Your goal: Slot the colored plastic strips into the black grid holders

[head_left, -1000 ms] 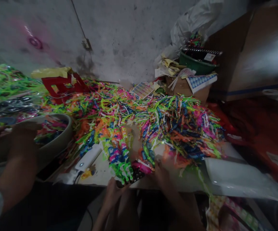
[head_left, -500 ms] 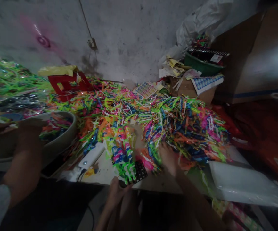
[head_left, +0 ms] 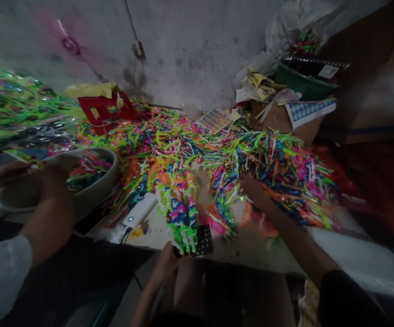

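My left hand [head_left: 167,260] grips the near corner of a black tray [head_left: 204,240] with rows of round holes, at the table's front edge. Rows of small colourful plastic pieces [head_left: 179,213], green, blue, pink and orange, stand on the tray's left part and hide it there. My right hand [head_left: 250,187] reaches into the near side of a big heap of similar bright, stringy plastic pieces [head_left: 278,168]. Its fingers are blurred and partly lost among the pieces, so what they hold is not clear. A small loose bunch [head_left: 222,218] lies between the hands.
At left, a co-worker's hands [head_left: 52,179] are over a pale basin [head_left: 113,175] of coloured pieces. A white box-like device [head_left: 140,210] with a cable lies left of the tray. Behind stand a red plastic frame [head_left: 108,111], a carton [head_left: 273,120] and a green basin [head_left: 304,81]. Clear plastic [head_left: 347,256] lies right.
My right hand has moved forward from the near edge of the heap, deeper into it. My left hand stays at the tray. The whole view has shifted slightly.
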A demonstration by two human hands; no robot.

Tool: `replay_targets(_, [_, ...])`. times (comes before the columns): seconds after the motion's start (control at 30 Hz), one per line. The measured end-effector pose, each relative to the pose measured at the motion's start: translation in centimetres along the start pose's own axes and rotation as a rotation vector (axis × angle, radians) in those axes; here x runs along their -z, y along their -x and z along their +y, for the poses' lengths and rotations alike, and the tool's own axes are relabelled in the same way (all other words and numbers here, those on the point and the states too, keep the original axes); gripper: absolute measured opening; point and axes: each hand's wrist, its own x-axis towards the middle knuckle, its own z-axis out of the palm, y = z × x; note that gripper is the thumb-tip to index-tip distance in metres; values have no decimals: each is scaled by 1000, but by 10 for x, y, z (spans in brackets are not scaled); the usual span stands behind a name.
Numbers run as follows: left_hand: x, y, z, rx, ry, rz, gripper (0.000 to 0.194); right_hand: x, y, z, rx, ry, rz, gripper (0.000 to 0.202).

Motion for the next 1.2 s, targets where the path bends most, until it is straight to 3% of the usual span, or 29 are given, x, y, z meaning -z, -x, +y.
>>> replay_targets(0.17, [14,1,0,105,83,-74,39,7,21,15,-112,-2,74,33])
replay_targets(0.47, [3,9,5,79,57,-30,46,21,40,19,-323,100,62,30])
replay_targets(0.57, [3,9,9,37,-8,0,43,29,46,22,-283,145,-45,27])
replay_targets(0.7, [4,9,12,24,-51,19,36,30,58,21,-121,125,-192,24])
replay_targets(0.87, [3,8,12,6,-23,30,37,35,77,19,-168,32,-204,25])
replay_targets(1.03, [2,9,9,14,-11,7,36,43,88,23,-186,-224,-105,24])
replay_targets(1.13, [1,9,7,22,-43,17,38,39,86,14,-239,-639,-60,22])
replay_targets(1.2, [1,10,7,20,-58,35,40,30,84,-4,-226,-936,-16,29])
